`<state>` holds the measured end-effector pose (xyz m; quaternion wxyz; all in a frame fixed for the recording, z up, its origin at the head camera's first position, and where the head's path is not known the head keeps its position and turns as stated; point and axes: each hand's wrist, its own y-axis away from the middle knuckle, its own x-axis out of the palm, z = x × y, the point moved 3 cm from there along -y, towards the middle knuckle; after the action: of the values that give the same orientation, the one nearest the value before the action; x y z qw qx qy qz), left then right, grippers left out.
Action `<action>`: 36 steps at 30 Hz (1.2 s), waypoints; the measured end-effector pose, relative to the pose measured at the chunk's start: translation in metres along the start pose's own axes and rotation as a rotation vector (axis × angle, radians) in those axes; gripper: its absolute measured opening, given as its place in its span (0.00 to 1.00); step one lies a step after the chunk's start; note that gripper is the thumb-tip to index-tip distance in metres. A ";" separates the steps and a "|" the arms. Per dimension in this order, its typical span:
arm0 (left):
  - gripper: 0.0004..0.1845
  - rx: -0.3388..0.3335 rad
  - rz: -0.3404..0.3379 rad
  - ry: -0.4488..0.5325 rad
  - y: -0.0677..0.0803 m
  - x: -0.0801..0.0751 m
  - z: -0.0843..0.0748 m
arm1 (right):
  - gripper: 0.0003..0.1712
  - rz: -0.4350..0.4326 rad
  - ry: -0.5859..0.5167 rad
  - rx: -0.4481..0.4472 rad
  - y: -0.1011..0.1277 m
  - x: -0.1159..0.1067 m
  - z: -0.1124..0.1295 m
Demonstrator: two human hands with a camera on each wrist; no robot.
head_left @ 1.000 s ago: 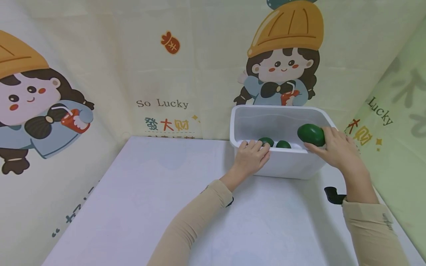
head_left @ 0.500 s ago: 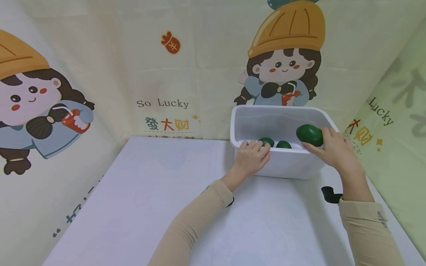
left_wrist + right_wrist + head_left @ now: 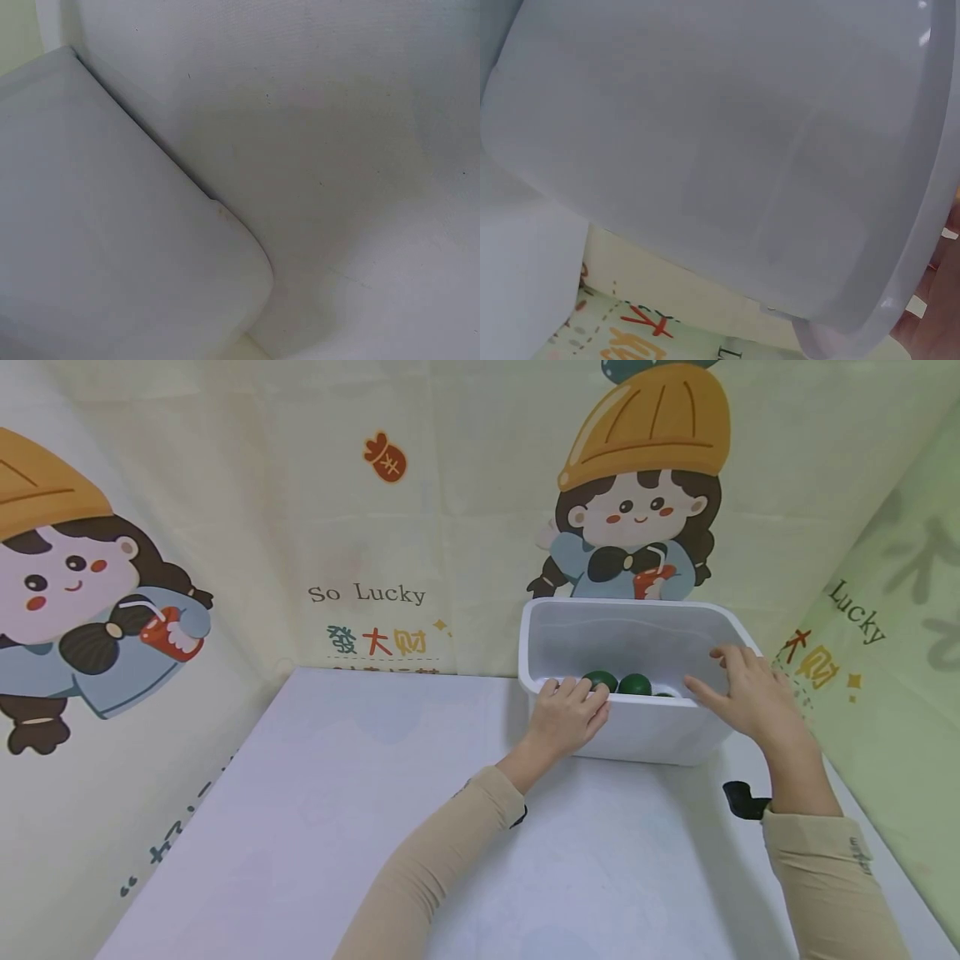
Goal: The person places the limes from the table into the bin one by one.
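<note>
White tub at the far right of the white table, close to the printed backdrop. Left hand rests on the tub's near-left rim — fingers straight over the edge, bracing rather than gripping. Right hand hovers at the near-right rim, fingers spread and loose, holding nothing.

Green fruits lie on the tub floor: two dark rounded tops plain, and the edge of a third just shows over the near wall. They sit together near the front; whether they touch cannot be told.

Wrist views give little — the left shows only a rounded tub corner on the table, the right the tub's translucent wall with a sliver of finger at the frame edge.

Judgement on progress: loading looks well along, with three fruits inside. No other fruit shows on the table, so little or nothing appears left.
</note>
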<state>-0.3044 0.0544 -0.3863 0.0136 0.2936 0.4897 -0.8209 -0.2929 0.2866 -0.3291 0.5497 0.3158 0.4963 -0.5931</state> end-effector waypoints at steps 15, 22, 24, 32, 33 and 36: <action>0.12 -0.005 0.007 0.009 -0.002 -0.001 0.000 | 0.39 -0.015 -0.007 -0.027 0.005 -0.002 0.003; 0.12 -0.013 0.044 0.031 -0.002 -0.001 0.001 | 0.37 -0.033 -0.001 -0.044 0.009 -0.002 0.006; 0.12 -0.017 0.073 0.047 -0.002 -0.001 0.001 | 0.37 -0.037 0.003 -0.047 0.010 -0.003 0.008; 0.13 -0.038 0.390 0.150 -0.005 -0.009 0.006 | 0.37 -0.046 0.024 -0.046 0.016 -0.008 0.017; 0.14 -0.043 0.444 0.175 -0.006 -0.010 0.007 | 0.37 -0.048 0.028 -0.048 0.016 -0.009 0.019; 0.15 -0.073 0.600 0.286 -0.009 -0.015 0.011 | 0.36 -0.063 0.043 -0.068 0.018 -0.013 0.024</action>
<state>-0.2997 0.0464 -0.3675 0.1963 0.5361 0.4074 -0.7128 -0.2690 0.2708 -0.3140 0.5303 0.2938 0.5376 -0.5860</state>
